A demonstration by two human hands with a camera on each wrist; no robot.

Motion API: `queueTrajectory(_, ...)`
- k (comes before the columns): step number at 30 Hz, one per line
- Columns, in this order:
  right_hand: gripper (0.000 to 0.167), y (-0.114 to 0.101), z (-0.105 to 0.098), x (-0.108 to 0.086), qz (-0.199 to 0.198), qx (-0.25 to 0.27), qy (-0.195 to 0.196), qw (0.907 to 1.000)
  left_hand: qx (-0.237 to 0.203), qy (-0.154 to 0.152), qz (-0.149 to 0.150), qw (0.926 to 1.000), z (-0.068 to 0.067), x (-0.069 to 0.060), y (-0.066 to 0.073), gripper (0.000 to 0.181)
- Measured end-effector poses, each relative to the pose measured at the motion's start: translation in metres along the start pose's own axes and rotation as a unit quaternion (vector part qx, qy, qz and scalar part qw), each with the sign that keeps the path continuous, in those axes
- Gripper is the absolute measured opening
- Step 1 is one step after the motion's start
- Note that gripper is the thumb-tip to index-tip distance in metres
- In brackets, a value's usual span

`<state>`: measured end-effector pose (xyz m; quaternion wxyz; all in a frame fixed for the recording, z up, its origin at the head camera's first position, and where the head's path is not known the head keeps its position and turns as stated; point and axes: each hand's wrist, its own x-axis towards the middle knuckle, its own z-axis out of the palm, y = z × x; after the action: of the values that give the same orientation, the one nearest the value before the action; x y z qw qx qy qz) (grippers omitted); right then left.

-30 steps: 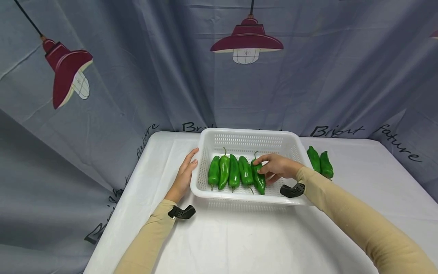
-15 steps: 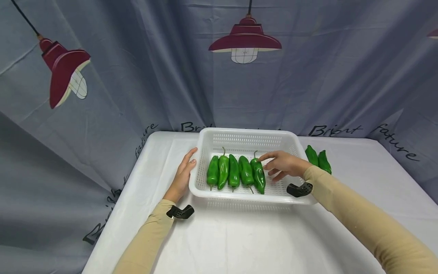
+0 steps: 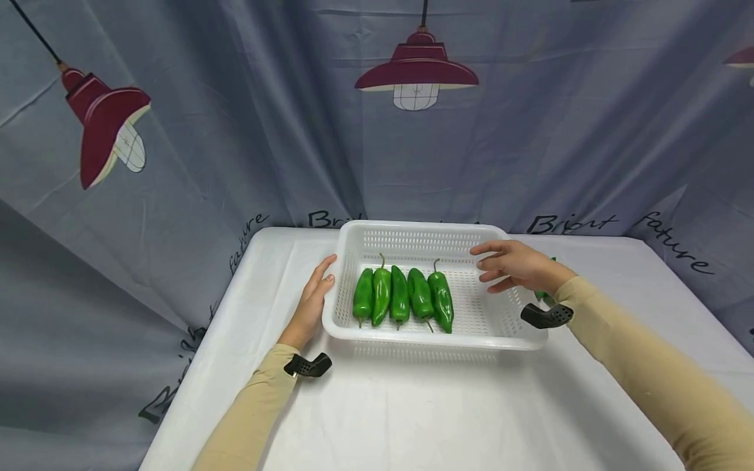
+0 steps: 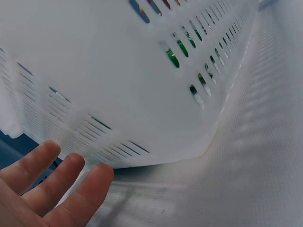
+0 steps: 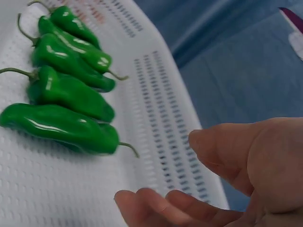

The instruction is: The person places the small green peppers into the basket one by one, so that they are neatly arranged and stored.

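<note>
A white plastic basket [image 3: 436, 341] with slotted walls holds several green peppers [image 3: 440, 302], lying side by side in a row across its left and middle part. Some stems point away from me and others toward me. My left hand [image 3: 307, 306] is at the basket's left wall with fingers extended; whether they press on it is hard to tell. In the left wrist view its fingertips [image 4: 97, 182] are by the outer wall. My right hand [image 3: 518, 265] hovers over the basket's right side, fingers spread and holding nothing. In the right wrist view the peppers [image 5: 61, 128] lie apart from it.
More green pepper [image 3: 544, 299] shows just beyond the basket's right side, mostly hidden behind my right hand and wrist. The basket stands on a table with a white cloth [image 3: 412, 412]. A grey-blue curtain [image 3: 265, 131] with printed lamps hangs behind the table.
My right hand has let go of the rightmost pepper in the basket and moved right and away from it. That pepper stays in the row. My left hand keeps its place by the basket.
</note>
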<state>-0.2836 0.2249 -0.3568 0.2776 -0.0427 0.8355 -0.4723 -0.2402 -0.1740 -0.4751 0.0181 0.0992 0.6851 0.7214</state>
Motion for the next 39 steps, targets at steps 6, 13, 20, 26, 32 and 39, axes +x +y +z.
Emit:
queueTrajectory(6,0.064,0.002,-0.019,-0.018,-0.019,0.020,0.029,0.9992,0.000,-0.002,-0.003,1.0000,0.000,0.001,-0.002,0.053)
queueTrajectory(13,0.064,0.012,-0.036,-0.028,-0.019,-0.001,0.073,0.9971,0.005,0.002,-0.003,1.0000,-0.001,0.000,-0.003,0.052)
queueTrajectory(20,0.067,0.029,-0.060,-0.031,-0.002,-0.019,0.111,0.9936,0.005,-0.001,0.001,1.0000,-0.001,0.000,-0.003,0.053)
queueTrajectory(26,0.072,0.049,-0.079,-0.031,0.028,-0.009,0.130,0.9911,0.004,0.001,0.002,1.0000,-0.001,0.000,-0.002,0.052)
queueTrajectory(32,0.075,0.072,-0.095,-0.034,0.043,-0.013,0.144,0.9886,0.003,0.000,0.002,1.0000,-0.001,0.000,-0.002,0.053)
queueTrajectory(39,0.074,0.098,-0.105,-0.036,0.064,0.003,0.174,0.9827,0.002,0.003,0.002,1.0000,0.000,-0.001,-0.002,0.052)
